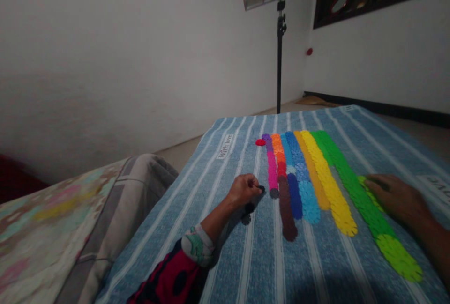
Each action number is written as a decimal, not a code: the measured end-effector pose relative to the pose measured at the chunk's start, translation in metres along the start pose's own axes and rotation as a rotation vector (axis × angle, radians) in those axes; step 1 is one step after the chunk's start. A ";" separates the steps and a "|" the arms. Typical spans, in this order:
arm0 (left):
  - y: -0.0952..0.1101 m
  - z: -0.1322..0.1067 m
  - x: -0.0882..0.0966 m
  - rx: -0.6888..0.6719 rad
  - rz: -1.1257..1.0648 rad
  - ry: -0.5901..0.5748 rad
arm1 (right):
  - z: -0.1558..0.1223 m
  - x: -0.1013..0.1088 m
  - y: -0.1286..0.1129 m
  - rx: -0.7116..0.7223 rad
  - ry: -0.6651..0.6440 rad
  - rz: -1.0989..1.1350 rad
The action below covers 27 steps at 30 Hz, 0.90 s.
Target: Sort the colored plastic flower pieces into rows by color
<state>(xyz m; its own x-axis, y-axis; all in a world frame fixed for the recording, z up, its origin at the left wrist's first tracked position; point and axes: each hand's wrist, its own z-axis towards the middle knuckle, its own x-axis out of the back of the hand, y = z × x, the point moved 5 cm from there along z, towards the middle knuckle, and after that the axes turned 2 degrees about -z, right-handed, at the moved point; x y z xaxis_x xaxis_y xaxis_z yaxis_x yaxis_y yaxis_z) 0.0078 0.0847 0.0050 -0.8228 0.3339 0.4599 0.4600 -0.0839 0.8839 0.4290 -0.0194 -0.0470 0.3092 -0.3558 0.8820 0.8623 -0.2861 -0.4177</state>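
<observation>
My left hand point(242, 191) is closed in a pinch on a small black notched disc point(261, 189), held just over the cloth. Under its wrist side lie more black discs point(246, 219), partly covered by the hand. On the right, the bent fingers of my right hand point(401, 201) are on a strip of overlapping lime green discs point(372, 192); part of that strip is hidden by the hand. Between my hands run long overlapping rows of discs: a pink row point(272, 170), a brown row point(288, 210), a yellow row point(328, 182) and a green row point(351, 187).
A blue striped cloth point(190, 205) covers the surface. One red disc point(260, 142) lies apart near the rows' far end. A patterned cover point(45, 229) drapes something at left. Behind stands a lamp on a black pole point(279, 65), near the wall point(140, 51).
</observation>
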 end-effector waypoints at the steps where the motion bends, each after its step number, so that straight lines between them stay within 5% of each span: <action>1: 0.002 -0.002 -0.008 -0.009 0.008 -0.015 | 0.000 0.000 0.000 0.000 0.005 -0.001; 10: 0.006 0.000 -0.042 -0.061 0.004 -0.070 | 0.000 0.002 -0.003 0.010 0.006 -0.007; 18: 0.013 -0.009 -0.022 -0.091 0.114 0.004 | 0.001 0.001 -0.002 -0.005 0.007 -0.004; 27: -0.011 -0.018 0.010 -0.069 0.148 0.046 | 0.001 0.000 0.001 0.014 0.019 -0.009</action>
<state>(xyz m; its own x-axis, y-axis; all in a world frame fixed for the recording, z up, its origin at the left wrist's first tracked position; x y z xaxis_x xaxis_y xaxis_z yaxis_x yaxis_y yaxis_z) -0.0112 0.0717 0.0010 -0.7629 0.2699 0.5875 0.5545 -0.1941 0.8093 0.4301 -0.0189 -0.0467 0.2935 -0.3698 0.8815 0.8706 -0.2775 -0.4063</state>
